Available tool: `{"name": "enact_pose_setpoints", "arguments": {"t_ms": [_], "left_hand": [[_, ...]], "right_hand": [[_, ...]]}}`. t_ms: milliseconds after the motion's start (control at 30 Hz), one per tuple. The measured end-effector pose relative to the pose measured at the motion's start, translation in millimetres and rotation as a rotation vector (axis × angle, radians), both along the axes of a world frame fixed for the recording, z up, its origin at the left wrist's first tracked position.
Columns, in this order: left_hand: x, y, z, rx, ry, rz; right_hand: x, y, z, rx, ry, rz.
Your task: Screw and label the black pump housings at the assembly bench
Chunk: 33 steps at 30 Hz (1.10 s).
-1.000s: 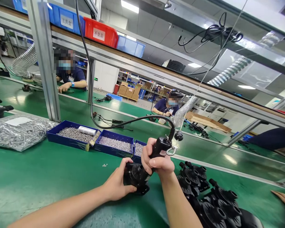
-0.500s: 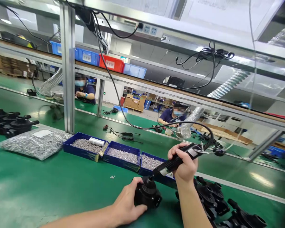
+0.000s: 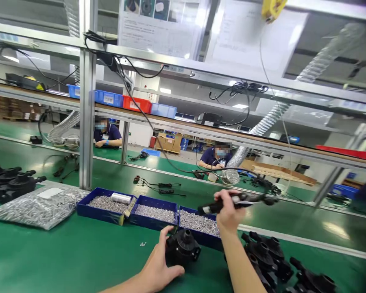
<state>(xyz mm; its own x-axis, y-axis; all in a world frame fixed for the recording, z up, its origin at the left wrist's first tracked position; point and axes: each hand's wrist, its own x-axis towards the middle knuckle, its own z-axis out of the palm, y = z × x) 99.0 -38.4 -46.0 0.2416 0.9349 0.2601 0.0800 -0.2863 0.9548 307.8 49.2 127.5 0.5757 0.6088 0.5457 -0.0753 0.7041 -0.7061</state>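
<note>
Right grip (image 3: pixel 229 212) wrapped round blurred tool (image 3: pixel 212 208), left grip (image 3: pixel 161 262) curved around black housing (image 3: pixel 183 249), underside hidden

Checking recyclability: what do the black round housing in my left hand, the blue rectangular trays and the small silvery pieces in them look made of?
Black round housing: likely moulded plastic; low sheen, even black.
Blue rectangular trays: probably plastic; smooth, uniform colour.
Small silvery pieces: likely metal, bright glints; alloy or plating unclear.
</note>
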Motion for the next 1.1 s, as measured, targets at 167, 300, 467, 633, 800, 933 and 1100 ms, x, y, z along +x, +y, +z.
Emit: {"name": "enact_pose_setpoints", "arguments": {"t_ms": [167,300,467,633,800,933,1100], "left_hand": [[-3.4,5.0,-14.3,0.091,0.160,0.030],[-37.7,17.2,11.7,0.434,0.455,-0.230],[-142.7,60.8,72.9,0.390,0.743,0.520],[-218.6,103.4,71.3,0.122,0.805,0.896],[-220.1,110.0,52.8,0.035,0.862,0.878],[-216.5,109.5,52.7,0.010,0.893,0.898],[-218.6,110.6,51.0,0.018,0.872,0.952]], "right_hand": [[-13.3,23.4,-33.2,-0.304,-0.420,0.001],[-3.4,14.1,-28.9,-0.539,-0.845,0.047],[14.4,-27.8,-9.2,-0.739,-1.233,0.033],[-10.5,-76.6,7.6,-0.689,-1.610,0.407],[-23.7,-93.7,18.3,-0.617,-1.724,0.310],[-11.6,-114.4,25.2,-0.536,-1.832,0.122],[-26.2,-129.9,31.9,-0.610,-1.942,0.017]]}}
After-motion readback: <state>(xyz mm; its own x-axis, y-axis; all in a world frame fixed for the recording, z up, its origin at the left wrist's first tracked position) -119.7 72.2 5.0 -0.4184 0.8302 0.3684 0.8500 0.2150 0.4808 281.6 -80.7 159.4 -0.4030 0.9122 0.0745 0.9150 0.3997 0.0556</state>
